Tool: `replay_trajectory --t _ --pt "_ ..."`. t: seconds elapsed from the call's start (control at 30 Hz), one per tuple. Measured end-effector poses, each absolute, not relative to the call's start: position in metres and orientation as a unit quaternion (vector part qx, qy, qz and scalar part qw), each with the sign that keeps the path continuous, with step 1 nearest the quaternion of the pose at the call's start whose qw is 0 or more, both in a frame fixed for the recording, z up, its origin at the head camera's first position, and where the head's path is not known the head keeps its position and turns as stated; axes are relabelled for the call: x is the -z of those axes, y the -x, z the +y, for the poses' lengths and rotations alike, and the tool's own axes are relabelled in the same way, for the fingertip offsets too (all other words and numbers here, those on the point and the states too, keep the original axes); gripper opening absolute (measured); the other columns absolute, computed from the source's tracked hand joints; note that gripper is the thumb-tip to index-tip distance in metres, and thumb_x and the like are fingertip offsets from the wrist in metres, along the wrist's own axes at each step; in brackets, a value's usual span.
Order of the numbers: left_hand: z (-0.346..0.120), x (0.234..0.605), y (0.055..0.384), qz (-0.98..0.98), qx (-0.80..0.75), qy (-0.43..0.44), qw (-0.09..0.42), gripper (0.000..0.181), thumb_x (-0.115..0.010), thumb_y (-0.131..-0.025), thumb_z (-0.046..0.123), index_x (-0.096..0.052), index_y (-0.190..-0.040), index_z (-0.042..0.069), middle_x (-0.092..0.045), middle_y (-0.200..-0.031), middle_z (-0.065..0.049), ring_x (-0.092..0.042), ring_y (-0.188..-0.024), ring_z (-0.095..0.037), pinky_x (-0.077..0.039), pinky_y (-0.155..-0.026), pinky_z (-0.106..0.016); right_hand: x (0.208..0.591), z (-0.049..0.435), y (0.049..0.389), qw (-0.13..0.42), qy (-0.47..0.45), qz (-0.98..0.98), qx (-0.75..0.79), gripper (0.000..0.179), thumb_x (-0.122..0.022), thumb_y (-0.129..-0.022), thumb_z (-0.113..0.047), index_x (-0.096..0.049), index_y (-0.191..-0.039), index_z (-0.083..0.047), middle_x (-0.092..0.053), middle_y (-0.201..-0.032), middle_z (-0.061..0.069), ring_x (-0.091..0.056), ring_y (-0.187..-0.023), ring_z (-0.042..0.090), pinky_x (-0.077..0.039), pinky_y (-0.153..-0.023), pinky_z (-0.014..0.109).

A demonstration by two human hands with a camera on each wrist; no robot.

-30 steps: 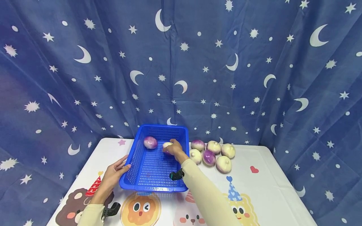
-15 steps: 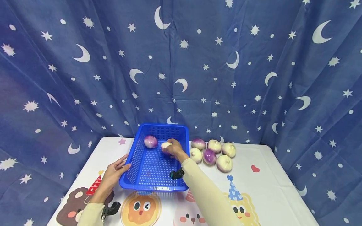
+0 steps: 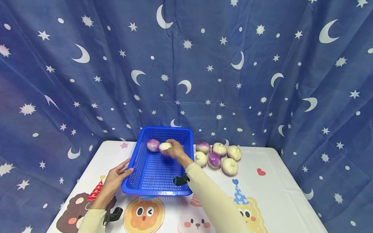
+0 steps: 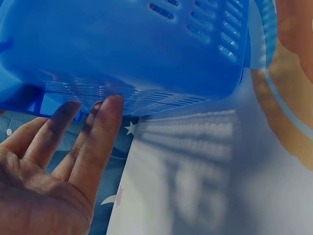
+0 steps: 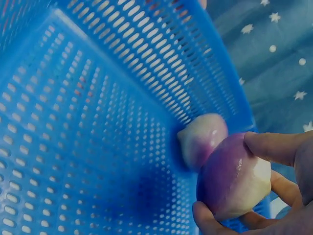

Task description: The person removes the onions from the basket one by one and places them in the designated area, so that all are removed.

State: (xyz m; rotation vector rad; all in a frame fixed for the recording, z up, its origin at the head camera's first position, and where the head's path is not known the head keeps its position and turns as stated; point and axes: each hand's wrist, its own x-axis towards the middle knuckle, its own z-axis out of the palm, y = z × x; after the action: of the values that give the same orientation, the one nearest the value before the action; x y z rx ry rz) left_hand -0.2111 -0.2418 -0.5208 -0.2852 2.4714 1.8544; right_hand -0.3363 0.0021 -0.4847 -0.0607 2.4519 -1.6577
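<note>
A purple-and-white onion (image 5: pixel 234 178) is in the grip of my right hand (image 3: pixel 175 150), thumb on one side and fingers on the other. The hand holds it inside the blue basket (image 3: pixel 157 193), towards the back. Close to its left, a second onion (image 3: pixel 153 145) lies in the basket; in the right wrist view the held onion overlaps this one (image 5: pixel 203 139). My left hand (image 3: pixel 115 178) is at the basket's left side, thumb at the rim. In the left wrist view its fingers (image 4: pixel 100 139) look straight, their tips against the basket's outer wall; the thumb is hidden there.
Several onions (image 3: pixel 214 160) lie in a cluster on the table right of the basket. The white tablecloth (image 3: pixel 279 184) carries printed cartoon figures. Behind the table hangs a dark blue curtain (image 3: pixel 204 81) with moons and stars.
My right hand has moved left within the basket, bringing its onion up beside the other one. My left hand stays at the basket's left side.
</note>
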Motion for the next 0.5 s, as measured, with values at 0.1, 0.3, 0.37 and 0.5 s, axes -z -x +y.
replay_trajectory --t 0.1,0.3,0.37,0.5 --pt "-0.242 0.520 0.211 0.797 -0.596 0.093 0.021 0.064 -0.062 -0.096 0.035 -0.037 -0.153 0.018 -0.047 -0.149 -0.019 -0.056 -0.130 -0.035 -0.055 -0.095 -0.029 0.478 0.001 0.333 0.083 0.039 0.828 0.554 0.058 -0.084 -0.073 -0.011 -0.062 -0.127 -0.011 -0.065 -0.118 0.014 -0.060 -0.094 0.022 -0.050 -0.071 0.025" --pt "-0.242 0.521 0.211 0.798 -0.596 0.092 0.020 0.064 -0.062 -0.096 0.035 -0.037 -0.153 0.018 -0.047 -0.148 -0.019 -0.056 -0.129 -0.035 -0.055 -0.095 -0.028 0.465 -0.001 0.323 0.116 0.041 0.790 0.601 0.058 -0.081 -0.075 -0.005 -0.061 -0.128 -0.012 -0.059 -0.123 0.014 -0.062 -0.099 0.023 -0.058 -0.083 0.035" --pt "-0.242 0.521 0.211 0.797 -0.596 0.091 0.019 0.064 -0.062 -0.096 0.034 -0.038 -0.152 0.018 -0.048 -0.148 -0.019 -0.056 -0.129 -0.035 -0.055 -0.095 -0.028 0.462 -0.001 0.318 0.132 0.042 0.769 0.623 0.058 -0.080 -0.076 -0.001 -0.060 -0.129 -0.010 -0.056 -0.124 0.015 -0.062 -0.099 0.024 -0.059 -0.086 0.041" --pt "-0.241 0.520 0.212 0.799 -0.594 0.093 0.018 0.063 -0.062 -0.096 0.035 -0.038 -0.152 0.018 -0.048 -0.147 -0.019 -0.056 -0.130 -0.035 -0.055 -0.095 -0.027 0.455 -0.002 0.310 0.137 0.054 0.759 0.634 0.056 -0.077 -0.077 0.003 -0.061 -0.129 -0.011 -0.054 -0.129 0.015 -0.062 -0.099 0.023 -0.059 -0.087 0.043"
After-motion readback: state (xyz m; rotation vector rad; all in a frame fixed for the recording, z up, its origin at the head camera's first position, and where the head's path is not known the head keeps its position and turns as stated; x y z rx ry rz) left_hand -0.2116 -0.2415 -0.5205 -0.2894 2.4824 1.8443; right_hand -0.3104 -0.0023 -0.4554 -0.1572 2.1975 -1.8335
